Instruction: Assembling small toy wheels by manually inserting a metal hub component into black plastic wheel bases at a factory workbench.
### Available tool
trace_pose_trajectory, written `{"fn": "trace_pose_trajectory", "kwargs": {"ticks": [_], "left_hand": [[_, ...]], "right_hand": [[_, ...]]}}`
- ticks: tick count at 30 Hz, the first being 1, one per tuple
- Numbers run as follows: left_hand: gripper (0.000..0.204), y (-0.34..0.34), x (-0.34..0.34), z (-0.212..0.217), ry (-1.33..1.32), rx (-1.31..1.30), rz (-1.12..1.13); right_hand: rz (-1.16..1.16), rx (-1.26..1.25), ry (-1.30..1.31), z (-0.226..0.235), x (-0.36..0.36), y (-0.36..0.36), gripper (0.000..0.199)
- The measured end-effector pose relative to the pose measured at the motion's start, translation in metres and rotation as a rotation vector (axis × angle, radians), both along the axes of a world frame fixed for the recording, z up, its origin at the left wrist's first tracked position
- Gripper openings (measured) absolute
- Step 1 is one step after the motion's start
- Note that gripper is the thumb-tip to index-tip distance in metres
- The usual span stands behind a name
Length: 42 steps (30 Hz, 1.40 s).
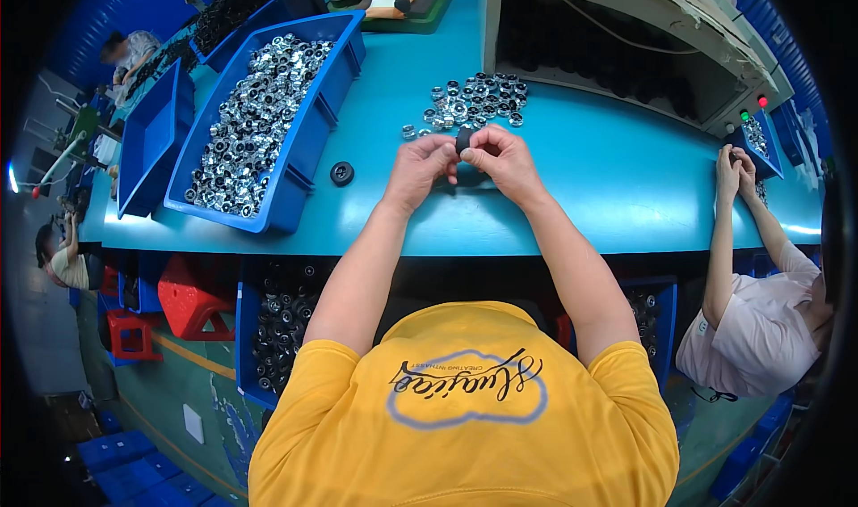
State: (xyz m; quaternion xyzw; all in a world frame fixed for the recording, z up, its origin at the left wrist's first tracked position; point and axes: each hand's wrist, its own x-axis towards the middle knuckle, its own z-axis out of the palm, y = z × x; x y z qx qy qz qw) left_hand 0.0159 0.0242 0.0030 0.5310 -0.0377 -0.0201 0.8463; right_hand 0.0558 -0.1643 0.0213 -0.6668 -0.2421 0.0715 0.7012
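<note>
Black part: a small round black piece [464,140] is held above the teal bench [590,185], just in front of the loose heap of silver rings [471,101], on the person's side of it.
Place against the fingers: the piece is pinched between the tips of both hands, which meet over it; only its top shows between thumb and forefinger on each side.
Left hand [418,169]: its fingers are curled and closed on the black part from the left.
Right hand [505,160]: its fingers are likewise closed on the same part from the right (whether a silver ring is already seated in it cannot be told).
Progress: judged from the layout, the work is at an early or middle stage; the heap of rings is small, while the blue bin [299,127], left of the heap, is filled with silver pieces.
Left to do: one spare black disc [341,173] lies alone on the bench, left of the heap and just beside the bin, untouched.
Neighbour: a co-worker's hands [735,169] are kept busy well to the right of the heap.
</note>
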Motion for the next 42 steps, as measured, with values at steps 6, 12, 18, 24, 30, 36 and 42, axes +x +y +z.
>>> {"fn": "trace_pose_trajectory", "kwargs": {"ticks": [6,12,18,24,30,36,42], "left_hand": [[0.010,-0.004,-0.004,0.002,-0.143,0.195,0.037],[0.019,-0.007,-0.005,0.005,-0.066,0.211,-0.008],[0.019,-0.002,-0.001,0.005,-0.083,0.317,0.056],[0.013,-0.004,-0.004,0.003,-0.089,0.185,0.106],[0.014,-0.006,-0.003,0.003,-0.165,0.235,0.050],[0.012,-0.009,-0.006,0.008,-0.185,0.255,0.059],[0.013,-0.012,-0.008,0.011,-0.175,0.361,0.092]], "right_hand": [[0.181,0.273,0.568,0.009,-0.005,-0.004,0.012],[0.101,0.104,0.287,0.004,0.001,-0.009,0.013],[-0.052,-0.287,-0.305,0.012,-0.007,-0.005,0.013],[0.185,0.034,0.410,0.013,-0.006,-0.004,0.015],[0.220,0.140,0.455,-0.002,0.000,-0.008,0.020],[0.189,0.111,0.417,0.010,-0.005,-0.008,0.021],[0.195,0.075,0.391,-0.001,-0.002,-0.010,0.023]]}}
